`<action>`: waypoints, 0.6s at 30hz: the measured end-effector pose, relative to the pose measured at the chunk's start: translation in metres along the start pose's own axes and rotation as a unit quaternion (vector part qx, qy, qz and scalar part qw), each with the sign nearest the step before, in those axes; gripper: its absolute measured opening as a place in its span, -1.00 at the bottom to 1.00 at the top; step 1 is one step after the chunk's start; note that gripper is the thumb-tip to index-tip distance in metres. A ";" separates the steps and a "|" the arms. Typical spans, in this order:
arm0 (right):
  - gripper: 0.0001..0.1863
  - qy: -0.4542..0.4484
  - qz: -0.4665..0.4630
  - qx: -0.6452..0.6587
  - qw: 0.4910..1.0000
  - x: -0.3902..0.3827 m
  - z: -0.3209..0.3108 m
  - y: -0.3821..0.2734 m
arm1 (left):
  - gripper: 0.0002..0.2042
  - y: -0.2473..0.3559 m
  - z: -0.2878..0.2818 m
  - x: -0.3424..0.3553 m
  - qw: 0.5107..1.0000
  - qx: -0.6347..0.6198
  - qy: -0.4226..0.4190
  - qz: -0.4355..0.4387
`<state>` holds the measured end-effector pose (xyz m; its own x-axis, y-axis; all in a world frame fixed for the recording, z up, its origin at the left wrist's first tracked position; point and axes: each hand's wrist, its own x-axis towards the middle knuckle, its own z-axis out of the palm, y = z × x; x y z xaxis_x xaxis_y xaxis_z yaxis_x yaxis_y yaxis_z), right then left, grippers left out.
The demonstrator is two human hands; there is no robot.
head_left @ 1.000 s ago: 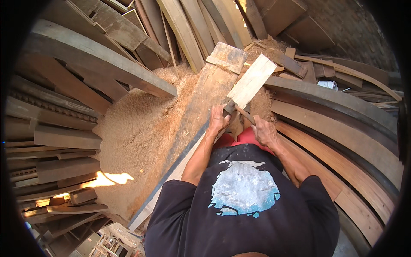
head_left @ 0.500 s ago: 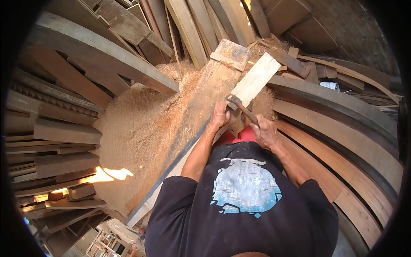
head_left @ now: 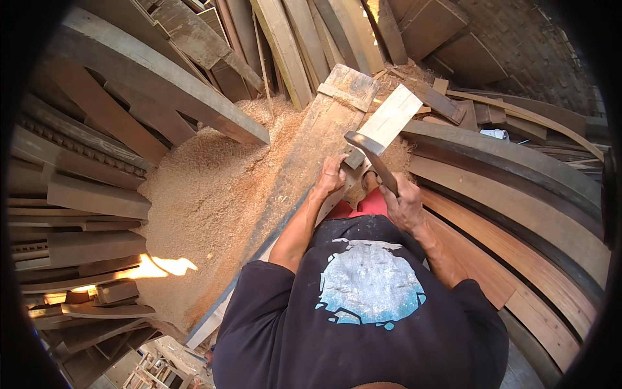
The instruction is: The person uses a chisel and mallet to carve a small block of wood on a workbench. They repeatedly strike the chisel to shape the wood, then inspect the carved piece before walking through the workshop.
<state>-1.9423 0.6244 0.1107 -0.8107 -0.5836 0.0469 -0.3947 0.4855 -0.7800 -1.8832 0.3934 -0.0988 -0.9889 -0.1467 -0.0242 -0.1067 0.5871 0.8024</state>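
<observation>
Sawdust spreads left of the worn plank, along whose right side a pale board seems partly worked, unfinished, and where, apart, the right hand clamps a hammer-like tool and the left hand meets a dark block, grip unclear.

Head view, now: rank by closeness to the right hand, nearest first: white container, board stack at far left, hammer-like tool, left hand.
1. Hammer-like tool: gripped in the right hand.
2. Left hand: just to its left.
3. White container: off to the right, beyond the hand.
4. Board stack: far left, past the sawdust.
</observation>
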 end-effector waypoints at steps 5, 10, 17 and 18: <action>-0.79 0.044 -0.075 -0.018 0.996 -0.012 0.019 0.012 | -0.44 -0.018 0.005 0.000 0.997 0.036 0.018 0.073; -0.75 -0.124 0.240 -0.202 0.941 -0.019 0.023 0.034 | -0.43 -0.027 0.005 0.003 0.996 0.023 -0.026 0.078; -0.72 0.117 -0.035 0.013 0.992 -0.008 0.008 -0.016 | -0.39 -0.025 0.003 0.000 0.998 0.014 -0.052 0.036; -0.71 0.135 -0.096 0.013 0.986 -0.011 0.013 -0.013 | -0.38 -0.026 0.003 0.000 0.997 0.011 -0.061 0.037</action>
<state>-1.9229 0.6156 0.1125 -0.8096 -0.4662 0.3566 -0.5431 0.3649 -0.7562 -1.8806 0.3804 -0.1210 -0.9993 -0.0051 -0.0384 -0.0335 0.6109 0.7910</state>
